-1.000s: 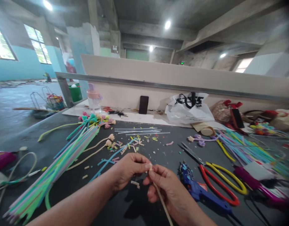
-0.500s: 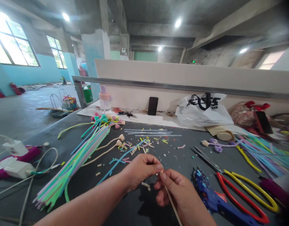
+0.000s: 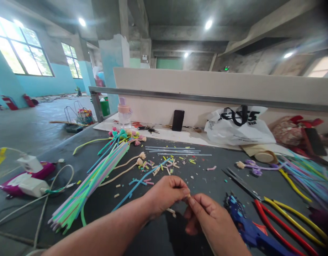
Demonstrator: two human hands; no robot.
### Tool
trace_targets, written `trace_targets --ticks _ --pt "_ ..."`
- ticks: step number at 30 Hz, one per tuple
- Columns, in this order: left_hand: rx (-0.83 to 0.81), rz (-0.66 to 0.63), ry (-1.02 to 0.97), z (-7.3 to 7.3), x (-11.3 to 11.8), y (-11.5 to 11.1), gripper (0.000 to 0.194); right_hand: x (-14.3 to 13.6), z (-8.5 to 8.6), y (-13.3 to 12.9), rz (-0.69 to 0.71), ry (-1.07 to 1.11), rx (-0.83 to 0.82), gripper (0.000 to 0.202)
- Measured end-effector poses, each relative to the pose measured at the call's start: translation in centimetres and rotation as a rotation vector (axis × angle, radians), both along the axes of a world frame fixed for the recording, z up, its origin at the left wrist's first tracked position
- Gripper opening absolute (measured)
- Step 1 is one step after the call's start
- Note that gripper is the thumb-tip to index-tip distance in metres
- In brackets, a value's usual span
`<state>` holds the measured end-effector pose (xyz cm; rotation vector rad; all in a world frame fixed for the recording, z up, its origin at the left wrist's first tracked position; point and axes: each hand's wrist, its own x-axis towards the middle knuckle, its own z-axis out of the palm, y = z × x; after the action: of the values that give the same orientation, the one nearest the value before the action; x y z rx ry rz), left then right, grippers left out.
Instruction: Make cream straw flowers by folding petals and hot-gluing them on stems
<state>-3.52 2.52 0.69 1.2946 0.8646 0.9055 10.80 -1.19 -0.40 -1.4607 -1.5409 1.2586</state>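
Our left hand [image 3: 169, 193] and right hand [image 3: 212, 211] meet above the dark table [image 3: 150, 238], thumbs and forefingers pinched on the tip of a beige stem [image 3: 189, 196]; we can make out little more of it than that tip. Beside our right hand we see a blue glue gun [image 3: 245, 225] and scissors [image 3: 260, 197] with red and yellow handles. Beyond our left forearm lies a bundle of coloured stems [image 3: 98, 179].

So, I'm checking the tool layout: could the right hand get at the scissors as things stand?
Probably yes: the scissors lie near the right hand with only the blue glue gun partly between, though that hand pinches a beige stem.
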Motion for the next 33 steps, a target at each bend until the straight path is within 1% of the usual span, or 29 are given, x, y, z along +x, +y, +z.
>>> trace_targets --ticks 3,6,9,11,13,16,21,29,33 --pt "-0.046 -0.038 -0.041 -0.22 0.10 -0.03 0.018 0.51 0.04 -0.24 0.032 -0.213 0.118 0.040" --pt "-0.046 -0.088 -0.046 -0.35 0.02 0.00 0.021 0.66 0.26 -0.45 0.051 -0.283 0.158 0.039" --pt "0.025 -0.102 -0.001 -0.34 -0.23 0.08 0.020 0.50 0.50 -0.42 0.051 -0.249 0.125 0.039" --pt "0.106 -0.076 0.063 -0.28 -0.40 0.17 0.019 0.44 0.57 -0.29 0.022 -0.232 0.114 0.037" --pt "0.154 -0.053 0.121 -0.23 -0.52 0.25 0.020 0.51 0.51 -0.14 -0.003 -0.227 0.126 0.036" --pt "0.148 -0.061 0.146 -0.23 -0.54 0.32 0.024 0.81 0.29 0.03 -0.010 -0.236 0.138 0.034" --pt "0.156 -0.073 0.164 -0.37 -0.47 0.34 0.026 0.91 0.33 0.05 -0.009 -0.235 0.100 0.031" --pt "0.174 -0.089 0.184 -0.39 -0.49 0.26 0.022 0.74 0.30 0.13 -0.005 -0.225 0.100 0.026" --pt "0.192 -0.098 0.186 -0.40 -0.41 0.25 0.018 0.71 0.23 0.11 -0.003 -0.216 0.108 0.027"
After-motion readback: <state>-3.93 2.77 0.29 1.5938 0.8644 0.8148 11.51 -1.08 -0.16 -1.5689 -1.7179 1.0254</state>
